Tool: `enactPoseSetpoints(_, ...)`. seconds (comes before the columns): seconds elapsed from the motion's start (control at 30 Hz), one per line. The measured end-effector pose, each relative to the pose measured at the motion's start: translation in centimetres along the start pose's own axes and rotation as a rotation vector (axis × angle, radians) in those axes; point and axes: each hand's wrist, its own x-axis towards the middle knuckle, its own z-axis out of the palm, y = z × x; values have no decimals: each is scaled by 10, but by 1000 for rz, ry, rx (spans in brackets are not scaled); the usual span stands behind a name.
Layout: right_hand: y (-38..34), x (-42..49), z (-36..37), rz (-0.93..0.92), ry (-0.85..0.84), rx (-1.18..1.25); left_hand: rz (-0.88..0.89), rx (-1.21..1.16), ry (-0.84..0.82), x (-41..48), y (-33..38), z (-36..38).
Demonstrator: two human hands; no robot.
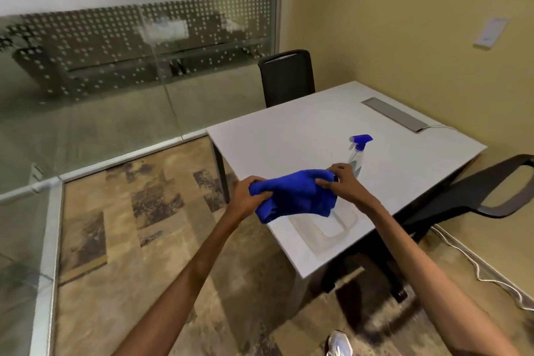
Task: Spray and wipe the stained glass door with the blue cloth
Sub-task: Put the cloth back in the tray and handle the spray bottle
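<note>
Two bare forearms (185, 277) reach forward from the bottom edge, and one white shoe (339, 344) shows on the floor between them. The left hand (245, 196) grips one end of the single blue cloth (297, 193), its fingers curled into the bunched fabric. The right hand (344, 182) pinches the other end between thumb and bent fingers. The cloth hangs slack between the two hands, just above the near corner of the one white table (289, 136).

Under the cloth, on that corner of the table, lies one clear shallow tray (326, 228); whether it holds anything cannot be told. One spray bottle (358, 150), with a clear body and a blue trigger head, stands upright on the table just beyond the right hand; its fill level is unclear. One grey cable lid (394, 114) is set into the table's far side.

Two black chairs stand at the table, one (286, 78) at its far end and one (491, 193) on its right. The glass door (86, 124), with its dotted band, stands left of the table, well apart from both hands.
</note>
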Motion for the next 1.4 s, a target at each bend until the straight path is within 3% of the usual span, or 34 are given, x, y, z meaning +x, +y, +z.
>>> enactPoseSetpoints(0.1, 28, 22, -22, 86, -154, 282, -193, -262, 45, 28, -3, 32)
enactPoseSetpoints(0.23, 66, 53, -39, 121, -138, 314, -372, -454, 56, 59, -5, 86)
enactPoseSetpoints(0.43, 112, 98, -50, 142, -166, 306, -442, -532, -24, 82, -11, 138)
enactPoseSetpoints(0.57, 135, 117, -55, 170, -284, 249, -503, -448, -49, 85, -20, 163)
enactPoseSetpoints(0.67, 146, 123, -52, 204, -378, 178, -538, -351, 55, 85, -23, 176)
enactPoseSetpoints(0.83, 165, 118, -34, 126, -262, 44, -554, -149, 307, 74, -29, 209)
enactPoseSetpoints(0.97, 180, 109, -19, -1, -210, -78, -505, -26, 261, 68, -38, 237)
enactPoseSetpoints(1.23, 198, 105, 1, -71, -289, -350, -448, 131, 106, 76, -57, 246)
enactPoseSetpoints(1.4, 204, 107, 16, -149, -230, -565, -407, 391, 54, 87, -73, 251)
